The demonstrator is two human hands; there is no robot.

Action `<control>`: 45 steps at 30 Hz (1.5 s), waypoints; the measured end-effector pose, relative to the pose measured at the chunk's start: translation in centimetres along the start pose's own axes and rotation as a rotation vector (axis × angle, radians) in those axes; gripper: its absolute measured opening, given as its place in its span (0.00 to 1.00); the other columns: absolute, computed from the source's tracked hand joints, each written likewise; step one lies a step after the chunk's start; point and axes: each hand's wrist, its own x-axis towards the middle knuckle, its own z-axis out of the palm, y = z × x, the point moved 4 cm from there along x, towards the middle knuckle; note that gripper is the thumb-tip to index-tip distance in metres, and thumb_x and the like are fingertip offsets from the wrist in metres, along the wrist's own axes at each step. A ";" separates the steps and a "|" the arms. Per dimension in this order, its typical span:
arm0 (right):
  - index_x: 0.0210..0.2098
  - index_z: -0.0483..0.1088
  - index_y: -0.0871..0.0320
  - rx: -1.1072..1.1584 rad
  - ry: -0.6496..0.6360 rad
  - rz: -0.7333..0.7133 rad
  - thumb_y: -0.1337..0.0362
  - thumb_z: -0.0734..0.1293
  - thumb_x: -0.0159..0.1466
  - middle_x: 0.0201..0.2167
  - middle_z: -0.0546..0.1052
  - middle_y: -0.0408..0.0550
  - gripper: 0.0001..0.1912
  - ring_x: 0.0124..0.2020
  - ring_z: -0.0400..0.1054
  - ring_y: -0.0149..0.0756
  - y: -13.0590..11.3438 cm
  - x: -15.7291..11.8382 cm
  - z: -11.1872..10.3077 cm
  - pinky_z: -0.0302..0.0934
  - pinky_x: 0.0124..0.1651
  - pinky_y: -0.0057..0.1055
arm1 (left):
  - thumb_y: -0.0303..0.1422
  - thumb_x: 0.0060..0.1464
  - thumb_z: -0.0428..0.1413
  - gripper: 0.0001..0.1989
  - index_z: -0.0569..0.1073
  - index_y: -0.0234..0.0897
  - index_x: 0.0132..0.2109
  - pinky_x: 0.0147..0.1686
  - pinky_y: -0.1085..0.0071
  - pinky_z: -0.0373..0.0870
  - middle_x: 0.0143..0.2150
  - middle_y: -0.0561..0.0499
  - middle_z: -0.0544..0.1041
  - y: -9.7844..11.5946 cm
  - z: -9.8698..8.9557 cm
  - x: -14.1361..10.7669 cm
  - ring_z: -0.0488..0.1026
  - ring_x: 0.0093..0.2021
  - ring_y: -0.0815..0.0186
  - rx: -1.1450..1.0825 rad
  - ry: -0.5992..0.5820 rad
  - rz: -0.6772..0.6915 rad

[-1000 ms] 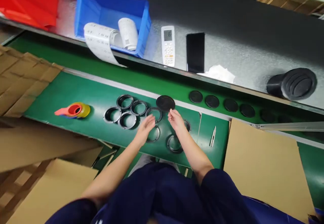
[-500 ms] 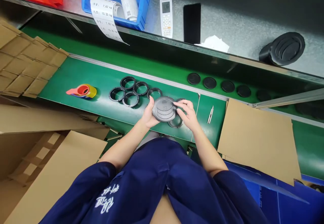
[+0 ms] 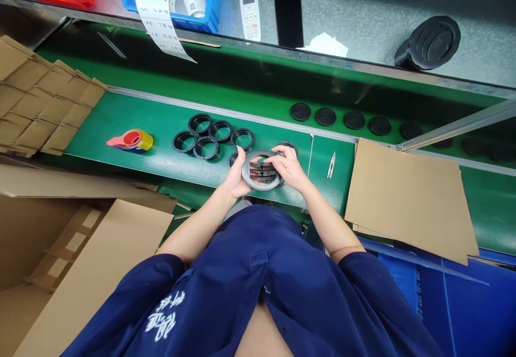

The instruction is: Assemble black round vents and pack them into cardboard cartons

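Observation:
A round black air vent [image 3: 264, 185] with a grey rim is held over the green bench. Its slats are turned edge-on, leaving gaps through which fingers show. My left hand [image 3: 237, 178] grips the vent from the left, thumb up along the rim and other fingers underneath. My right hand [image 3: 292, 171] is at the right side, its fingertips on the slats; part of its grip is hidden. Several black rings [image 3: 207, 148] stand on the bench to the left of and behind the vent, some partly covered by my hands.
Tape rolls [image 3: 135, 140] lie on the left of the bench, a utility knife [image 3: 331, 165] and cardboard sheets [image 3: 407, 201] on the right. Dark discs [image 3: 325, 116] line the back. The shelf above bears a blue bin [image 3: 212, 21], a remote [image 3: 250, 13], a phone [image 3: 288, 18] and a black cylinder [image 3: 429, 43].
The vent's slats have swung from closed flat to open. My right fingers have moved inward onto them, while my left hand keeps its hold. The view has shifted slightly.

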 end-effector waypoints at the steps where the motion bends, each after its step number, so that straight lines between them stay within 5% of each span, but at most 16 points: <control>1: 0.49 0.81 0.52 0.026 0.002 0.011 0.42 0.51 0.75 0.57 0.69 0.55 0.32 0.63 0.59 0.47 0.0 -0.1 0.0 0.53 0.69 0.48 | 0.62 0.65 0.37 0.44 0.75 0.26 0.58 0.59 0.43 0.70 0.50 0.31 0.81 -0.1 0.0 0.1 0.78 0.55 0.45 -0.006 0.001 0.001; 15: 0.54 0.79 0.53 0.098 0.014 0.078 0.39 0.47 0.74 0.57 0.70 0.56 0.38 0.62 0.62 0.46 0.7 -0.2 0.9 0.54 0.69 0.49 | 0.61 0.66 0.38 0.43 0.73 0.24 0.59 0.58 0.44 0.72 0.52 0.29 0.80 0.2 0.2 0.4 0.78 0.55 0.44 -0.053 0.002 -0.041; 18: 0.65 0.70 0.51 -0.028 0.005 -0.002 0.41 0.46 0.75 0.69 0.61 0.55 0.35 0.70 0.53 0.49 0.4 -1.0 1.8 0.49 0.72 0.53 | 0.62 0.64 0.41 0.41 0.75 0.28 0.56 0.54 0.45 0.76 0.49 0.32 0.81 0.5 -1.8 1.2 0.80 0.51 0.45 -0.062 0.092 -0.057; 21: 0.70 0.64 0.49 -0.206 -0.167 -0.093 0.40 0.56 0.72 0.75 0.54 0.52 0.34 0.76 0.40 0.54 0.1 -2.1 3.6 0.42 0.75 0.58 | 0.62 0.64 0.42 0.38 0.76 0.33 0.55 0.51 0.46 0.77 0.47 0.35 0.82 0.4 -4.1 1.9 0.80 0.48 0.47 -0.059 0.192 -0.092; 25: 0.75 0.51 0.48 -0.242 -0.279 0.024 0.36 0.65 0.65 0.78 0.43 0.56 0.46 0.77 0.32 0.60 1.0 -2.7 5.2 0.42 0.74 0.61 | 0.60 0.64 0.46 0.36 0.76 0.34 0.57 0.53 0.48 0.77 0.49 0.34 0.81 -1.5 -5.5 2.9 0.80 0.51 0.46 0.010 0.262 -0.184; 28: 0.78 0.39 0.47 -0.157 -0.333 0.109 0.36 0.70 0.60 0.77 0.45 0.59 0.58 0.75 0.41 0.61 2.6 -1.8 5.9 0.48 0.72 0.59 | 0.59 0.65 0.46 0.36 0.73 0.34 0.63 0.56 0.49 0.74 0.54 0.33 0.79 -2.5 -5.1 4.0 0.77 0.55 0.45 0.012 0.203 -0.199; 32: 0.77 0.44 0.55 -0.265 -0.184 0.382 0.41 0.73 0.58 0.72 0.53 0.66 0.58 0.70 0.51 0.61 7.9 0.8 5.1 0.51 0.69 0.56 | 0.64 0.61 0.46 0.42 0.60 0.43 0.72 0.59 0.38 0.68 0.65 0.30 0.69 -1.6 -5.7 4.6 0.70 0.64 0.42 0.054 0.294 -0.203; 35: 0.76 0.48 0.60 -0.457 -0.055 0.556 0.42 0.73 0.59 0.72 0.51 0.71 0.56 0.70 0.48 0.67 12.2 2.6 4.2 0.45 0.70 0.61 | 0.60 0.63 0.49 0.40 0.60 0.41 0.72 0.60 0.38 0.66 0.68 0.27 0.65 0.4 -7.2 4.1 0.66 0.67 0.43 0.127 0.411 -0.151; 38: 0.75 0.49 0.60 -0.545 -0.112 0.604 0.42 0.72 0.60 0.72 0.51 0.72 0.55 0.71 0.47 0.69 15.1 4.1 4.5 0.39 0.70 0.64 | 0.54 0.66 0.50 0.33 0.67 0.35 0.66 0.62 0.41 0.66 0.65 0.29 0.69 1.9 -8.7 3.1 0.70 0.64 0.46 0.142 0.491 -0.156; 42: 0.76 0.45 0.61 -0.596 -0.183 0.641 0.39 0.70 0.62 0.75 0.46 0.73 0.56 0.74 0.40 0.69 16.7 5.7 4.8 0.31 0.72 0.64 | 0.47 0.68 0.50 0.25 0.70 0.32 0.61 0.64 0.43 0.66 0.62 0.32 0.73 3.4 -10.9 1.6 0.73 0.61 0.50 0.106 0.590 -0.143; 45: 0.77 0.41 0.61 -0.625 -0.101 0.558 0.39 0.62 0.68 0.78 0.39 0.68 0.50 0.77 0.30 0.62 16.6 7.1 4.5 0.27 0.74 0.62 | 0.45 0.69 0.49 0.24 0.70 0.31 0.60 0.64 0.45 0.68 0.62 0.31 0.73 4.3 -12.4 1.0 0.74 0.62 0.50 0.086 0.646 -0.134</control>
